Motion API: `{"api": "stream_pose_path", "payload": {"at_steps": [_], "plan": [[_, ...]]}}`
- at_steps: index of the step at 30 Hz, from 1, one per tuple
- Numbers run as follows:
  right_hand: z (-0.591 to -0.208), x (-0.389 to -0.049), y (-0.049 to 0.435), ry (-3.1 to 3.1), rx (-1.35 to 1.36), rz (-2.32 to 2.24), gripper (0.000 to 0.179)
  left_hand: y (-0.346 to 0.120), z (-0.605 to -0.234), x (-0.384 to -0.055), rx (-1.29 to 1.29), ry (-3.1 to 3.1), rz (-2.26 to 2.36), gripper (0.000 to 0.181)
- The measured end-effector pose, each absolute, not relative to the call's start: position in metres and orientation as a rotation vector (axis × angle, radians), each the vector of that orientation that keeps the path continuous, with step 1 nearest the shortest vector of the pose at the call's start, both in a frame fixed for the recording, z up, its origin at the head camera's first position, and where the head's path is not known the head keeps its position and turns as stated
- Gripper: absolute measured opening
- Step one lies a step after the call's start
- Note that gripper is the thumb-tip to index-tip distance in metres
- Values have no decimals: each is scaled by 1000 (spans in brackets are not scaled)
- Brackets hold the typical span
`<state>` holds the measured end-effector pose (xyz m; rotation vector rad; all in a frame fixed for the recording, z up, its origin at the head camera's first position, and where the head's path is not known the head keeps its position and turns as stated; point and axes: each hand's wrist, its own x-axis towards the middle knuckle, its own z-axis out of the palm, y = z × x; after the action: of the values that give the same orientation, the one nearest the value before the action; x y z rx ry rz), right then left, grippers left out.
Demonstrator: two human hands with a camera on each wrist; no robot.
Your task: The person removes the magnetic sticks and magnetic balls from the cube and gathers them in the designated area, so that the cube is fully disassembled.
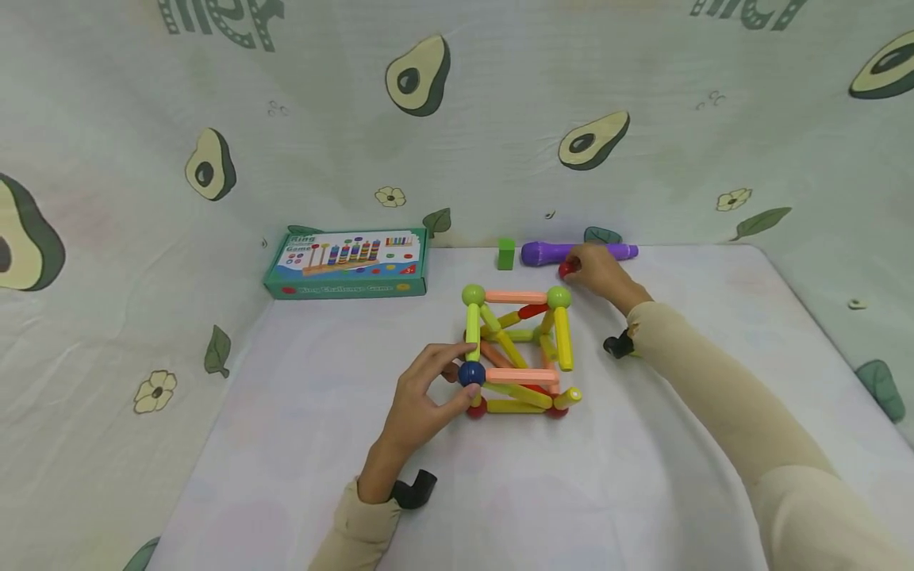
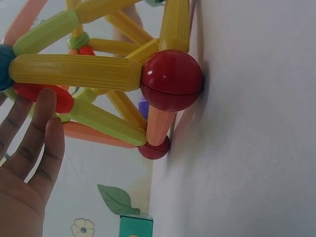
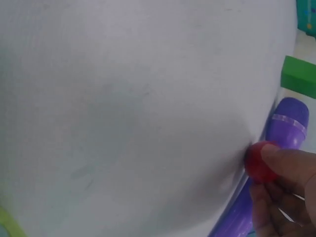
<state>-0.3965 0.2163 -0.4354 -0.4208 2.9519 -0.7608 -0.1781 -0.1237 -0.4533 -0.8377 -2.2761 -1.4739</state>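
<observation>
A frame of magnetic rods and balls stands on the table, with yellow, light green, salmon and red rods. My left hand holds its dark blue ball at the near left upper corner, thumb below and fingers above. In the left wrist view, fingers of that hand lie by a red rod, and a red ball sits at the base. Farther back, my right hand pinches a loose red ball between thumb and fingers, beside a purple toy microphone.
A green block stands left of the microphone. At the back left lies a green Ring Challenge Game box. Behind the table hangs a cloth printed with avocados. The table's white surface extends around the frame.
</observation>
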Motion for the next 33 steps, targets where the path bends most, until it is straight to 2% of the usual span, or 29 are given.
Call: {"api": "stream_pose_path", "payload": {"at_steps": [8, 13, 23, 33], "plan": [[-425, -385, 217, 2953, -427, -725, 37, -124, -453, -178, -836, -2266, -1459, 52], [-412, -365, 220, 2983, -541, -776, 33, -123, -451, -179, -836, -2257, -1463, 53], [-402, -294, 222, 3042, -731, -866, 21, -117, -421, -163, -840, -2242, -1467, 48], [-410, -224, 218, 3009, -934, -988, 19, -116, -418, -162, -811, -2259, -1475, 48]]}}
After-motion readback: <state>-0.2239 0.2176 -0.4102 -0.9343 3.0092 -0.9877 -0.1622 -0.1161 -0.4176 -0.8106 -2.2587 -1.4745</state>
